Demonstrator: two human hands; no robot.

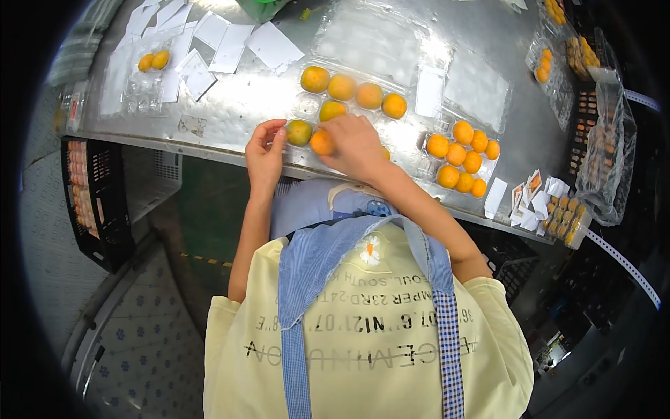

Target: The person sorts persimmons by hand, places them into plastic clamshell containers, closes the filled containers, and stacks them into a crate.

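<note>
A clear plastic tray [306,106] near the table's front edge holds several orange and greenish mandarins [342,87]. My right hand [354,148] reaches over it, fingers closed round an orange mandarin [322,142] in the row nearest me. This hand hides part of the tray and its cells. At the tray's left corner is my left hand [264,157], with bent fingers and the thumb apart. Its fingertips are beside a greenish mandarin [299,132]; whether they touch it, I cannot tell. One cell at the tray's left side shows bare plastic.
Another tray of mandarins [457,153] stands to the right, near white cards [495,197] and a packed box [565,220]. Clear trays [370,42] lie behind. White papers [230,49] and a tray with two mandarins [153,61] are at left. Black crates [98,202] flank the table.
</note>
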